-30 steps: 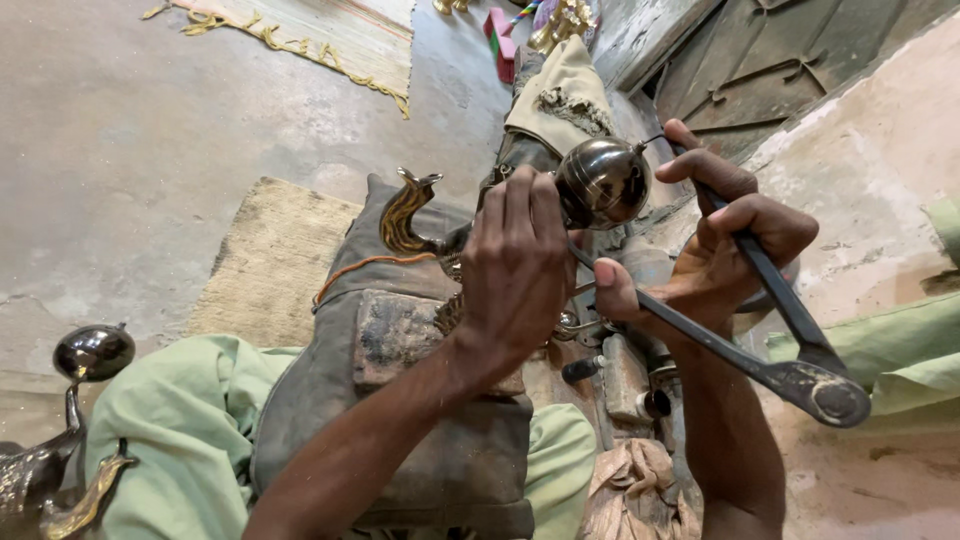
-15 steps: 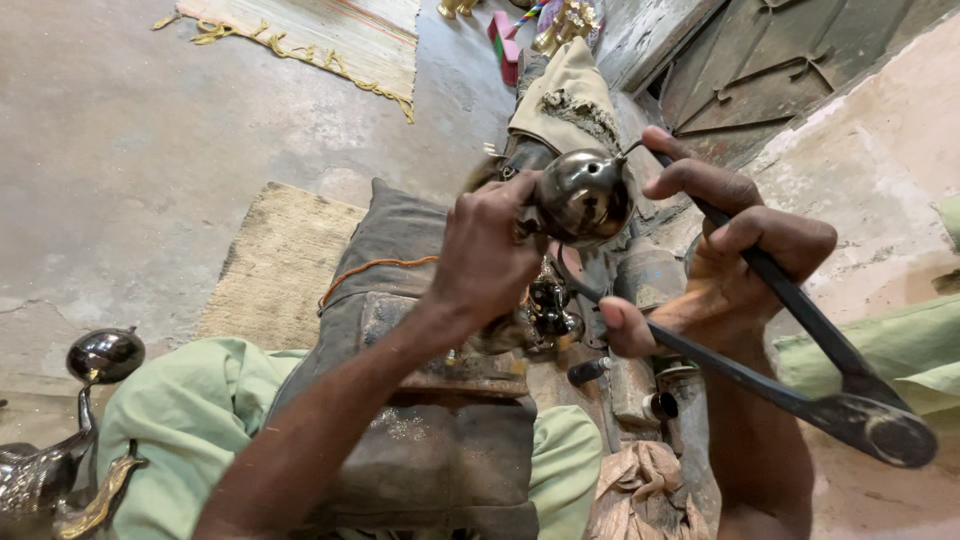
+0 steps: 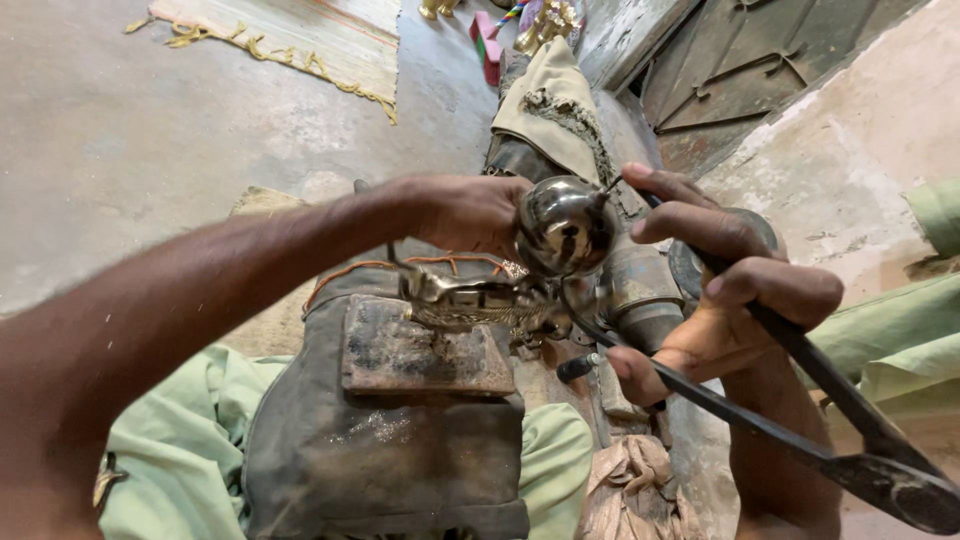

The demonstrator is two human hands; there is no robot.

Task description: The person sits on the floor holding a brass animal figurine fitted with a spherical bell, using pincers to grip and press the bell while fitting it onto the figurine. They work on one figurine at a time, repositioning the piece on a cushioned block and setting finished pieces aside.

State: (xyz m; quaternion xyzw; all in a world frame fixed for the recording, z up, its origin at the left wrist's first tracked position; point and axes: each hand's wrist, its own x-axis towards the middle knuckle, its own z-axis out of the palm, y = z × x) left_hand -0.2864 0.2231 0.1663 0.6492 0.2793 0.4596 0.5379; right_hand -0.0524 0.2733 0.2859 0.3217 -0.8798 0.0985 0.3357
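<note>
Brass ball ornament [image 3: 563, 226] in left hand [image 3: 462, 210], dark tongs [image 3: 790, 400] in right hand [image 3: 725, 290]

Shiny silver-brass ball [image 3: 563, 226]; pale green trousers [image 3: 180, 460]; dark tongs [image 3: 800, 420].

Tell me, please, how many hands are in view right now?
2: the left hand grips the shiny metal ball from the left; the right hand holds long dark tongs beside it. None seems hidden.

Single head-worn view, looking steeply down over the person's lap from close range. Left hand [image 3: 460, 210] and right hand [image 3: 720, 290] fill centre frame; concrete floor [image 3: 130, 130] beyond.
</note>
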